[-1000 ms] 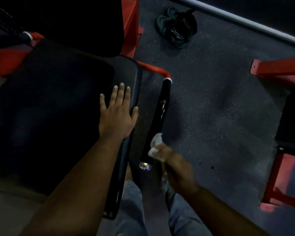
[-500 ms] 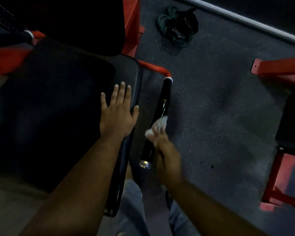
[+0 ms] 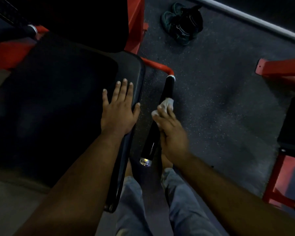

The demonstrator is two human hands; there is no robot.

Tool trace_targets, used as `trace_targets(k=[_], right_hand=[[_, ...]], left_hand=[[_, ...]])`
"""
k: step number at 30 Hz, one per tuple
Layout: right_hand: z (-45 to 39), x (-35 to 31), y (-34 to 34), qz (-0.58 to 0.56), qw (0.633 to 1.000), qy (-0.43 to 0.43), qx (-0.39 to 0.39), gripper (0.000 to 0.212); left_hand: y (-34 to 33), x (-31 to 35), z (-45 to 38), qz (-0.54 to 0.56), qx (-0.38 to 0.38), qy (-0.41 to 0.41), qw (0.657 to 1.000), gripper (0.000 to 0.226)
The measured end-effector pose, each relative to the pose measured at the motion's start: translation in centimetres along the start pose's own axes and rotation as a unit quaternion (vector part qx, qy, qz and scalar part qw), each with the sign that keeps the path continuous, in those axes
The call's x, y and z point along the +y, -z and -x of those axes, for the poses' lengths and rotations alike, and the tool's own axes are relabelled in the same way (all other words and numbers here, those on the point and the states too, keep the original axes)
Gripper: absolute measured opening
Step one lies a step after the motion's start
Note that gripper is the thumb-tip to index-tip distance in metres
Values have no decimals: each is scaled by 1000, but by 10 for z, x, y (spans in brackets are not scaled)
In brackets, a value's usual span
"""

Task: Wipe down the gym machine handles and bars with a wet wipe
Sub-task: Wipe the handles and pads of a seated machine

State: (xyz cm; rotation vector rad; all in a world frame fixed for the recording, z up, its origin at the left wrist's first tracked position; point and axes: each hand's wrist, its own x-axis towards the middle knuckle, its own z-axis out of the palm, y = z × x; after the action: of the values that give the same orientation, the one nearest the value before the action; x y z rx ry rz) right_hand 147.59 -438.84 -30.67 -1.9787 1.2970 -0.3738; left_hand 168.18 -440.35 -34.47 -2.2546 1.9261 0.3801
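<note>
Two hands: only the right hand (image 3: 173, 135) is working; the left hand (image 3: 118, 110) lies flat, fingers straight and spread, on the black seat pad (image 3: 58, 103), thumb hooked over the pad's edge as a brace.
Wipe: a crumpled white wet wipe (image 3: 165, 106) sits under the right hand's curled fingers, pressed against the handle about midway along it.
Handle: the black grip (image 3: 157, 120) hangs just beside the pad's right edge, apart from it, with a strip of floor showing between them.
Long axis: it runs from the silver end cap (image 3: 145, 162) near the person's knees up and slightly right to the collar where the red frame tube (image 3: 157, 65) bends in.
Which way from the fingers: the grip continues ahead of the fingertips toward the red bend and also back under the palm toward the cap.
Nearer hand: the right, already touching through the wipe; the left is well to the side.
Coming move, as I judge it: a slide along that axis, staying wrapped on the tube so that the far side gets wiped too.
Risk: the wipe looks bunched up, so it may cover only a narrow strip.
Elsewhere: dark shoes (image 3: 182, 23) lie on the speckled floor beyond.
</note>
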Motion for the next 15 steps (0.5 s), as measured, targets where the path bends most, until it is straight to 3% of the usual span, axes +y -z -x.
trace_targets(k=[3,6,10,12,15], right_hand=[[47,-4,-6,6,997,66,-46,60],[85,-12,-10,-15,990,105,-98,42],[101,-9,3,-41,968,199,-144,43],[84,0,15,-109,978,159,-75,38],[25,17,28,-200,973,-26,109,44]], left_hand=[[1,0,1,0,-1,0,1000,72],[3,1,1,-1,-6,2,1000,72],[2,1,1,0,-6,3,1000,72],[1,0,1,2,0,1,1000,72],[1,0,0,1,1,0,1000,72]])
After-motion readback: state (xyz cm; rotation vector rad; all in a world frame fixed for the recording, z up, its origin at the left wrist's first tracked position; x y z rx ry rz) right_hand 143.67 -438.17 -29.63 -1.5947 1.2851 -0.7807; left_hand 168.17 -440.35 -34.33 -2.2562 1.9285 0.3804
